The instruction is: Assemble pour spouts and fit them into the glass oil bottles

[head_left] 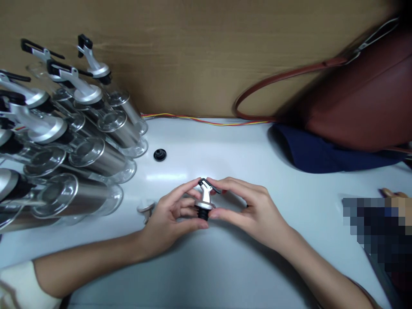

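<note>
The left hand (165, 219) is extending from a cream sleeve (24, 283), and the right hand (255, 210) is facing it; both are meeting around one silver metal bottle pourer with a black lever and black ribbed stopper (205, 201), which is standing upright between them above the white surface (231, 270). The left grip is curving part-open, index fingertip touching the pourer's top and thumb pressing near its stopper. The right grip is pinching part-open, fingers resting by the lever and thumb touching near the round flange.

Left of the pourer, at least six clear glass bottles with brushed-steel sleeves (92, 195) are crowding together, overlapping too much for an exact count; silver-and-black pourers (88, 93) are sitting in their necks, and whether they are containing anything, I cannot tell. One small round black part (160, 155) is lying beyond the pourer, to its left. One silver flanged piece (146, 206) is showing partly behind the left hand. One reddish-brown leather bag (360, 103) is resting on navy cloth (317, 152), right of the pourer and beyond it.
</note>
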Demonstrator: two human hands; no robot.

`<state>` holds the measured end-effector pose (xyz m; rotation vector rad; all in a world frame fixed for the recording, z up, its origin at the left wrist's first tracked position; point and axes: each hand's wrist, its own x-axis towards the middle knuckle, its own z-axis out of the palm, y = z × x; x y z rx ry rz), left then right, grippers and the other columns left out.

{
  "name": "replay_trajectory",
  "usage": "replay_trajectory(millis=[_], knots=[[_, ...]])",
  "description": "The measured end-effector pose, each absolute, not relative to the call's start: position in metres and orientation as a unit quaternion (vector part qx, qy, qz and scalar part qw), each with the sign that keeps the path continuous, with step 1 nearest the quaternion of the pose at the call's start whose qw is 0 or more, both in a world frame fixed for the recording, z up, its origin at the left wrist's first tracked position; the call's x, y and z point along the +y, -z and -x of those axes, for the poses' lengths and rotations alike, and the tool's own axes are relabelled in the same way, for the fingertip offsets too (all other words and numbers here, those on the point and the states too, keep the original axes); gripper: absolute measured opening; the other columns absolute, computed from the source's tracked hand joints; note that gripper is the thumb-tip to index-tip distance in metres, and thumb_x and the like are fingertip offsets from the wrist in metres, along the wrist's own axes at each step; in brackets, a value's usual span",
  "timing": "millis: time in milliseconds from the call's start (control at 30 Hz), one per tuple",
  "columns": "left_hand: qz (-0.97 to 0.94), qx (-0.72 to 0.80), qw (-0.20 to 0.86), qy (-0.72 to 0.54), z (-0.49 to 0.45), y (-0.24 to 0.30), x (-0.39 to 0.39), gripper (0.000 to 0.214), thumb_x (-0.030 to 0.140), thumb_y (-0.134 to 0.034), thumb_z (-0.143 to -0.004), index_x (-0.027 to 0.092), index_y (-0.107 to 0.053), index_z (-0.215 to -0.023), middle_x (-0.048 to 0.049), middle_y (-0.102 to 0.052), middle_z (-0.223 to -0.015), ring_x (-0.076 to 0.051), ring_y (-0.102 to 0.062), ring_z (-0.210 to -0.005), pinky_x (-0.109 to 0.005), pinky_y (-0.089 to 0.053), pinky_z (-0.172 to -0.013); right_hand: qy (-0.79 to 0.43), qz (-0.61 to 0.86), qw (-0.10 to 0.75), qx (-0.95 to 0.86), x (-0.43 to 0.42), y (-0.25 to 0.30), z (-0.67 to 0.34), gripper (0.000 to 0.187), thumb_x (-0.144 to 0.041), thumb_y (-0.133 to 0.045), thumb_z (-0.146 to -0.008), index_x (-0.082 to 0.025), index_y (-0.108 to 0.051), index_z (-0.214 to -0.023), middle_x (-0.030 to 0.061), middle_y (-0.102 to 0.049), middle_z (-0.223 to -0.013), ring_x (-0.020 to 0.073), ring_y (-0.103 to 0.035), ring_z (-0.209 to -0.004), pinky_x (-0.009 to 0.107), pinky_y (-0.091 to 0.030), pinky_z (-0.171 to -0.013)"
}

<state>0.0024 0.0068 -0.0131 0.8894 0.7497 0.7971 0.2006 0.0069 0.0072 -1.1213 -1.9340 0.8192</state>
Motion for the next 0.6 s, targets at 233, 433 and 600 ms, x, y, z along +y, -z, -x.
replay_trajectory(millis=[233,433,600], knots=[[-0.422,0.364,0.742,-0.371,-0.0020,0.0114,0.0078,0.066,0.007,-0.082,-0.060,0.032,-0.063,-0.118,0.0004,-0.060,-0.096,-0.010,-0.065,-0.080,-0.021,-0.056,-0.078,-0.351,0.446,0.360,-0.741,0.0082,-0.0101,-0.2005,0.039,-0.037,-0.070,-0.080,-0.021,-0.065,-0.116,0.0056,-0.071,-0.090,0.0161,-0.066,-0.078,0.029,-0.054,-0.072],[-0.429,0.379,0.734,-0.365,-0.0021,0.0102,0.0072,0.068,0.010,-0.081,-0.060,0.027,-0.060,-0.123,-0.0029,-0.063,-0.099,-0.015,-0.066,-0.085,-0.029,-0.057,-0.082,-0.410,0.440,0.379,-0.703,0.0086,-0.0108,-0.1999,0.037,-0.028,-0.069,-0.081,-0.019,-0.065,-0.116,0.0033,-0.071,-0.086,0.0140,-0.066,-0.076,0.028,-0.053,-0.073],[-0.432,0.365,0.735,-0.374,-0.0022,0.0103,0.0071,0.069,0.009,-0.080,-0.062,0.030,-0.059,-0.124,-0.0015,-0.061,-0.097,-0.015,-0.067,-0.086,-0.025,-0.056,-0.078,-0.432,0.466,0.379,-0.673,0.0102,-0.0114,-0.1995,0.023,-0.023,-0.059,-0.087,-0.021,-0.071,-0.106,0.0036,-0.072,-0.082,0.0144,-0.065,-0.071,0.027,-0.053,-0.067]])
